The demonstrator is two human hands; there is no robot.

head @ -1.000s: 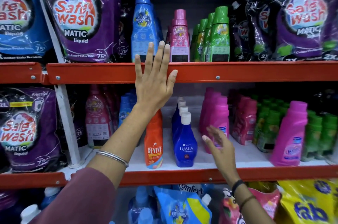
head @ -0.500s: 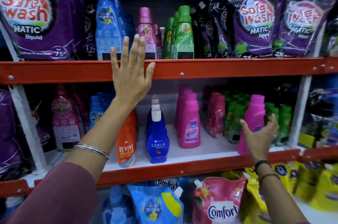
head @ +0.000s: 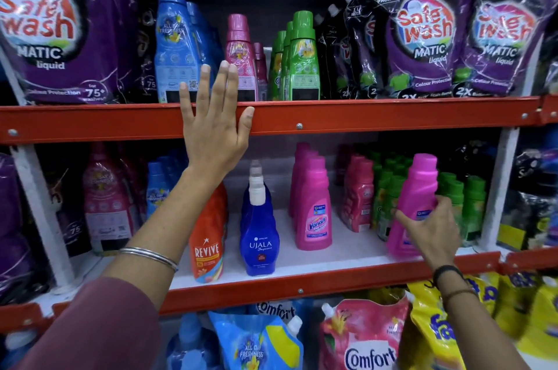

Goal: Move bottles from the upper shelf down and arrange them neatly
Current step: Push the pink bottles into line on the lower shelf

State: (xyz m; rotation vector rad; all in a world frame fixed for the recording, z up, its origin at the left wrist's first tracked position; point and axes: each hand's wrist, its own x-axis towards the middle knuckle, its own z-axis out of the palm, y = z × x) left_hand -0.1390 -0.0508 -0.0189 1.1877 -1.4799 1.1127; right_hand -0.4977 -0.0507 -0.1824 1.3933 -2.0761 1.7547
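Observation:
My left hand (head: 214, 128) lies flat with fingers spread against the red front rail of the upper shelf (head: 392, 116), holding nothing. Behind its fingertips on that shelf stand a tall blue bottle (head: 173, 43), a pink bottle (head: 240, 52) and green bottles (head: 302, 58). My right hand (head: 431, 230) grips the lower body of a bright pink bottle (head: 418, 188), which leans left at the front right of the middle shelf (head: 302, 285). Rows of pink Vanish bottles (head: 312, 209), blue Ujala bottles (head: 258, 233) and an orange Revive bottle (head: 208, 239) stand on that same shelf.
Purple Safewash pouches (head: 51, 28) flank the upper-shelf bottles on both sides (head: 422, 37). Small pink (head: 359, 197) and green bottles (head: 471, 203) fill the middle shelf's right rear. A white upright (head: 495, 188) stands right of my right hand. Comfort pouches (head: 362, 339) sit below.
The view shifted right. My right hand moved right across the middle shelf and closed on the bright pink bottle, tilting it. My left hand stayed pressed on the upper rail.

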